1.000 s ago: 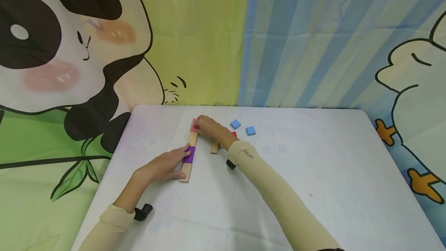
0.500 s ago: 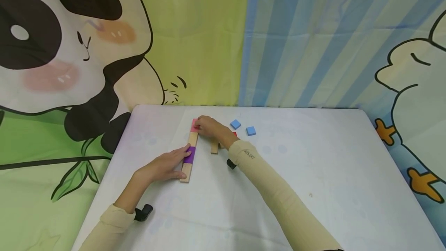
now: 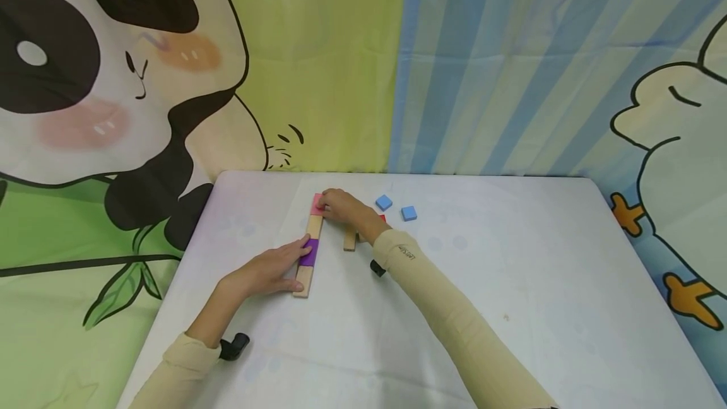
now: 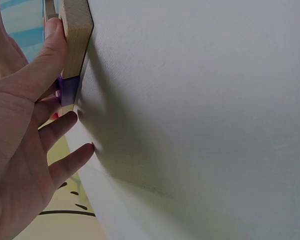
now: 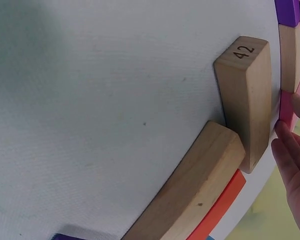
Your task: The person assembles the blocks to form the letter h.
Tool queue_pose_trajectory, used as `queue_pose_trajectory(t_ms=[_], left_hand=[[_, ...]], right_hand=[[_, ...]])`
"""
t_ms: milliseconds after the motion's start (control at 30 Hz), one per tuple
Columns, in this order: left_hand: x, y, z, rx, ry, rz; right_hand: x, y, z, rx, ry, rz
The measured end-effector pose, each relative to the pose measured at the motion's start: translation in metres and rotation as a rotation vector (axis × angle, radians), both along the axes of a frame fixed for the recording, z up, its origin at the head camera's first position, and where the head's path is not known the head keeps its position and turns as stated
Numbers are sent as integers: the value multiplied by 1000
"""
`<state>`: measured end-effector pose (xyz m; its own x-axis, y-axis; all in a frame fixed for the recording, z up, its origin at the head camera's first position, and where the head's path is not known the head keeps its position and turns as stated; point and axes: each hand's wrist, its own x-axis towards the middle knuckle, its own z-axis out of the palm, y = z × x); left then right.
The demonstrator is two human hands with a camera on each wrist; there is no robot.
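Note:
A row of blocks lies end to end on the white tabletop. From the near end in the head view come a plain wooden block (image 3: 303,283), a purple block (image 3: 308,254), a second plain wooden block (image 3: 314,226) and a pink block (image 3: 315,201). My left hand (image 3: 269,268) rests along the row, its thumb on the nearest wooden block and a finger on the purple one; its other fingers spread straight in the left wrist view. At the far end my right hand (image 3: 345,208) pinches the pink block between thumb and fingers.
Right of the row lies a loose wooden block (image 5: 245,100) marked 42. Another wooden block (image 5: 195,180) and an orange-red block (image 5: 222,205) lie beside it, partly under the right forearm in the head view. Two blue blocks (image 3: 384,202) sit farther back. A printed curtain backs the table.

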<state>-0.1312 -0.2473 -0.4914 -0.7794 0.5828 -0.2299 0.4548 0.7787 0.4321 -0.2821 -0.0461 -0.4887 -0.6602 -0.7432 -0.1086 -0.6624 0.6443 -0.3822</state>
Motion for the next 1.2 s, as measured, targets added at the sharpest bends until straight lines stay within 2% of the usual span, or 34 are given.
queue_pose_trajectory(t_ms=[300, 467, 633, 767, 933, 1033, 1200], left_hand=[[0, 1, 3, -7, 7, -2], [-1, -1, 1, -13, -6, 9], [-1, -2, 0, -3, -10, 11], [-2, 0, 1, 7, -9, 2], [-4, 1, 1, -7, -18, 12], [-4, 1, 0, -14, -37, 29], [-3, 1, -1, -14, -28, 25]], right_hand=[[-2, 2, -4, -94, -28, -29], [-3, 7, -10, -140, -68, -56], [-3, 14, -6, -144, -98, -41], [2, 21, -2, -155, -77, -32], [20, 44, 8, -209, -65, -15], [41, 69, 13, -244, -65, 5], [79, 118, 6, -319, -40, -13]])
